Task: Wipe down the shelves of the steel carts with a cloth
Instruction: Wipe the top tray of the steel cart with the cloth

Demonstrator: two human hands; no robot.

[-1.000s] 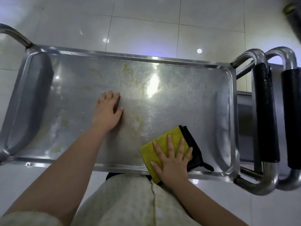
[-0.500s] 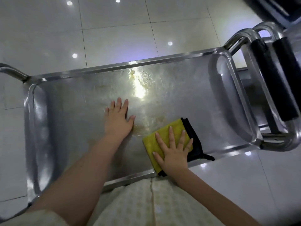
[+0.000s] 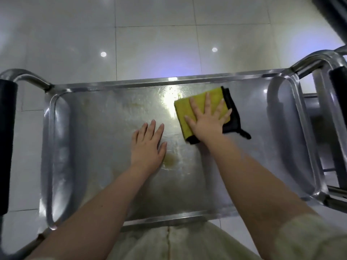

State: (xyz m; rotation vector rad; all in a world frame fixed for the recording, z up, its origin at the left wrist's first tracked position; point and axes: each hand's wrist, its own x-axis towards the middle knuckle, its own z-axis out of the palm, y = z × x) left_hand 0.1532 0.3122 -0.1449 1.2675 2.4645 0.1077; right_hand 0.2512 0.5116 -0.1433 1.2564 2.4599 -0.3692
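The right hand (image 3: 206, 121) presses flat, fingers spread, on the yellow cloth (image 3: 189, 109) at upper centre of the shelf (image 3: 93, 147), the left hand (image 3: 148, 147) lies flat beside a brownish stain (image 3: 170, 159), so wiping looks unfinished.

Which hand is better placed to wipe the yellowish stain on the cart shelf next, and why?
Probably the right hand: it presses the yellow cloth flat on the shelf, just beyond the stain. The left hand lies nearer, but bare.
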